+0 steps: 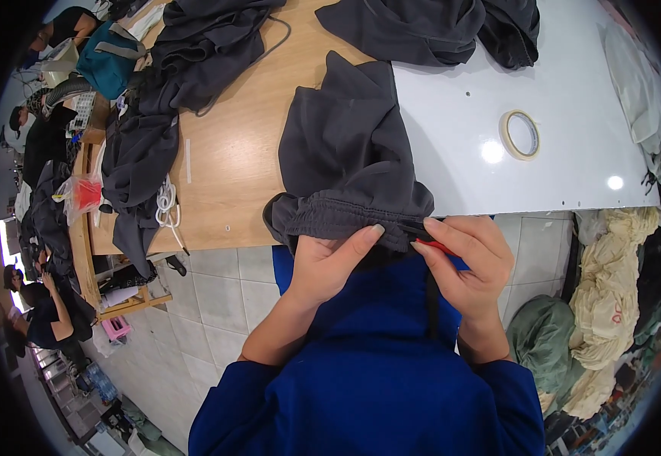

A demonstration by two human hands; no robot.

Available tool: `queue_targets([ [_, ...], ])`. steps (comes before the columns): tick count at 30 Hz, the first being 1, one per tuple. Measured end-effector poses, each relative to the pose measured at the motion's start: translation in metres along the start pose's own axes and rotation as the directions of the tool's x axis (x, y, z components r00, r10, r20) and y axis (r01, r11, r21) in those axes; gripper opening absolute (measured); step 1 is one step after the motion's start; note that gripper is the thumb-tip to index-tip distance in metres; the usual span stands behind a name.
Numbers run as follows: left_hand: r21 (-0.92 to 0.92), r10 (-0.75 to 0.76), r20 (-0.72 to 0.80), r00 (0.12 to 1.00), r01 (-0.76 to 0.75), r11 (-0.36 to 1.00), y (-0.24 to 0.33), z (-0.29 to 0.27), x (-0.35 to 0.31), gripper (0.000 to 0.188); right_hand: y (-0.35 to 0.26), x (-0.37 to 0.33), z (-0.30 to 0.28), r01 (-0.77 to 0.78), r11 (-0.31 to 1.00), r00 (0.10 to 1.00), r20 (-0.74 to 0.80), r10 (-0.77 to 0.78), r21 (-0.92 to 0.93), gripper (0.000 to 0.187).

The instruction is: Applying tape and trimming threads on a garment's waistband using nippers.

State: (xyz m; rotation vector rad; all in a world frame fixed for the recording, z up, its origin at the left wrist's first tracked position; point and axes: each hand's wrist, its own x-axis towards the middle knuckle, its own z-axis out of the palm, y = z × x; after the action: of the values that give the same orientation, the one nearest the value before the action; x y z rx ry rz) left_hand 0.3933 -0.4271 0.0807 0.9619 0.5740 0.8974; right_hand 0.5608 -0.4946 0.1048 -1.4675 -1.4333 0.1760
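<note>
A dark grey garment (345,140) lies across the table edge in front of me, its gathered elastic waistband (330,215) turned toward my body. My left hand (325,266) grips this waistband, thumb on top and fingers tucked underneath, out of sight. At the band's right end, my right hand (471,258) is closed in a pinch around a slim red item (438,245), mostly covered by the fingers. Its kind is not clear. Something thin and dark runs from the right fingertips to the waistband; whether it is cord or fabric I cannot tell.
A roll of masking tape (519,135) lies on the white tabletop (452,163). More dark grey garments (201,49) cover the wooden table's left part, near a bundled white cord (166,204). Cream cloth bundles (608,281) sit at right below the table. Other people are at far left.
</note>
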Motion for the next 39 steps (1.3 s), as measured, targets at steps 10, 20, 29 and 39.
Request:
queue_targets([
  [10, -0.045, -0.004, 0.001, 1.0, 0.004, 0.999, 0.001, 0.002, -0.001, 0.03, 0.002, -0.004, -0.001, 0.038, 0.999, 0.999, 0.022, -0.037, -0.034, 0.03],
  [20, -0.108, -0.109, -0.047, 0.993, 0.103, 0.989, -0.002, -0.001, -0.003, 0.026, -0.01, 0.002, 0.002, -0.314, 0.895, 0.95, 0.108, 0.294, 0.317, 0.035],
  [29, 0.037, -0.029, 0.04, 0.999, 0.027, 0.999, -0.004, -0.002, -0.004, 0.026, 0.005, -0.002, 0.027, -0.124, 0.974, 0.992, -0.004, 0.127, 0.189, 0.014],
  [39, -0.014, -0.078, -0.021, 0.997, 0.077, 0.997, -0.003, -0.002, -0.001, 0.027, 0.003, -0.009, 0.011, -0.382, 0.829, 0.92, 0.08, 0.385, 0.409, 0.026],
])
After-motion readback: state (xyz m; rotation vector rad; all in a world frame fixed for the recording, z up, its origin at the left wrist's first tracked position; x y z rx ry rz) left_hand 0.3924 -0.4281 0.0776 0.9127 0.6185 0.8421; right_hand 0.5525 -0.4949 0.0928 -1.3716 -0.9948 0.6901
